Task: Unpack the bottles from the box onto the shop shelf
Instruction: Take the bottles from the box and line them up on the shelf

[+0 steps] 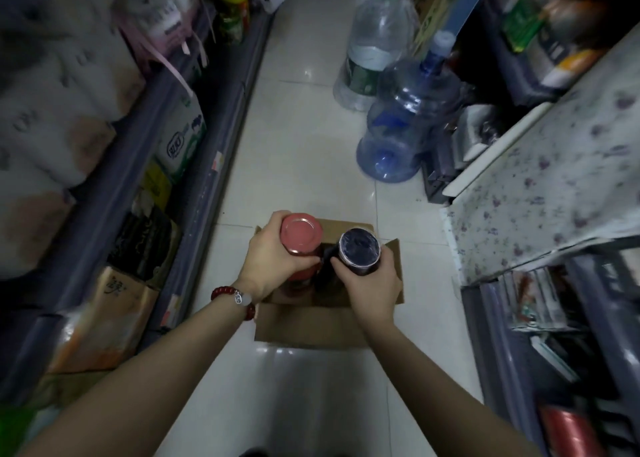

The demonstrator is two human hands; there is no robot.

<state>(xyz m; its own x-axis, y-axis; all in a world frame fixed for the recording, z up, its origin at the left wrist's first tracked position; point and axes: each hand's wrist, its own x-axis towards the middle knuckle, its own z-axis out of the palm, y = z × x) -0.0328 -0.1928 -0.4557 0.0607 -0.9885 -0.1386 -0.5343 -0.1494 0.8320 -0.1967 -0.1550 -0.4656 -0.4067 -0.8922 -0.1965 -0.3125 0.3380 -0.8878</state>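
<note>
The left hand (273,252) wraps its grip around a red bottle (300,235); the right hand (372,280) clasps a dark bottle (358,248) at its 3 o'clock; both bottles stand over the open cardboard box (311,325) on the tiled floor (304,145); shop shelves (194,165) lie at 9 o'clock.

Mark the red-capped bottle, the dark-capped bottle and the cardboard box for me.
red-capped bottle (300,232), head view, on its cap top.
dark-capped bottle (358,248), head view, on its cap top.
cardboard box (311,325), head view, on its near flap.
</note>
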